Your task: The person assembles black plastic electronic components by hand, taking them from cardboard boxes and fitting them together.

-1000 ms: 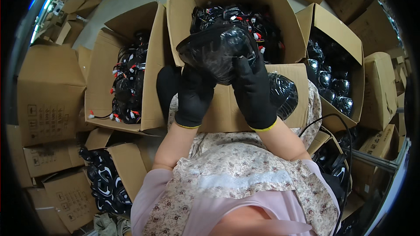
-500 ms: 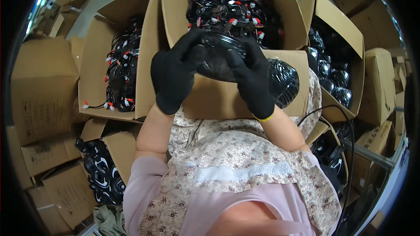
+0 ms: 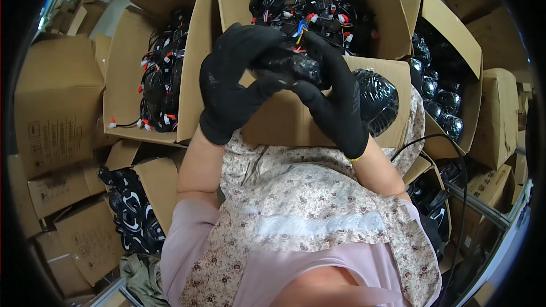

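both gloved hands, left hand (image 3: 233,88) and right hand (image 3: 335,102), grip black wired part (image 3: 287,62) closed; best held firm, wires clear.

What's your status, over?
Left hand and right hand, both in black gloves, clasp one black wired part. Held above the open carton of like parts. Nothing in the way.

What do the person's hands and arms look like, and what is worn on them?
Both the left hand and the right hand wear black knitted gloves that end at the wrists. The right glove has a thin yellow edge at its cuff. The forearms are bare below the gloves. Short pale pink sleeves cover the upper arms.
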`<state>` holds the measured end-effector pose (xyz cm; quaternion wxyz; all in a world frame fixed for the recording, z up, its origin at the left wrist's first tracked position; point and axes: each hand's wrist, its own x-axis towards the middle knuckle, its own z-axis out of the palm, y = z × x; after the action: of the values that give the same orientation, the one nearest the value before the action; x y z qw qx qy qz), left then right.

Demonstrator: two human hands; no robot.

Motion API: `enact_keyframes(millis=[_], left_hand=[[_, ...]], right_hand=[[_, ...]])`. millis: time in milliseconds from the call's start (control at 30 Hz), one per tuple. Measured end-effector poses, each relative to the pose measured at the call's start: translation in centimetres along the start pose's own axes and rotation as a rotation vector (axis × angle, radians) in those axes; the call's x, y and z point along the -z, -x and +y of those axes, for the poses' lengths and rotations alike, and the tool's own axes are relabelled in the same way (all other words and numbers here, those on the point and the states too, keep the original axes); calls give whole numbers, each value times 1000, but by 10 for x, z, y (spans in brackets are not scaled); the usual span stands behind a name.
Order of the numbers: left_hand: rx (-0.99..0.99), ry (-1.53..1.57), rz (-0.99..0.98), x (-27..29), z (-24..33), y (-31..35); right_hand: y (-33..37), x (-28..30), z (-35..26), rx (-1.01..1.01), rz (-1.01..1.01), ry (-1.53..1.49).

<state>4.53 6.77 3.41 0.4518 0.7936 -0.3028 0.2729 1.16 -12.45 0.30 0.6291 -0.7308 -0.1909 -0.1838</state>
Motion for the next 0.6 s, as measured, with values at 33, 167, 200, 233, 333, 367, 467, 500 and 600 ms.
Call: enact_keyframes(millis=[33,167,200,233,333,367,467,500,600], left_hand=[[-8,-12,-82,2,3,-1],[48,66,-109,0,9,4],[111,108,-98,-3,9,7],[113,112,-104,-5,9,9],[145,105,-30,-11,9,17],[150,170,-4,-13,8,19],[76,219,-29,-11,1,8],[-1,213,-93,-8,2,5],[55,375,-138,-4,7,3]], right_hand=[[0,1,2,76,-28,64],[-3,-2,3,217,-34,198],[-2,-1,2,230,-27,269],[-2,-1,2,224,-24,271],[-2,-2,-6,256,7,354],[-2,-1,-12,237,-2,369],[-6,2,-6,269,4,387],[-5,2,-3,307,26,396],[-5,0,-3,398,28,422]])
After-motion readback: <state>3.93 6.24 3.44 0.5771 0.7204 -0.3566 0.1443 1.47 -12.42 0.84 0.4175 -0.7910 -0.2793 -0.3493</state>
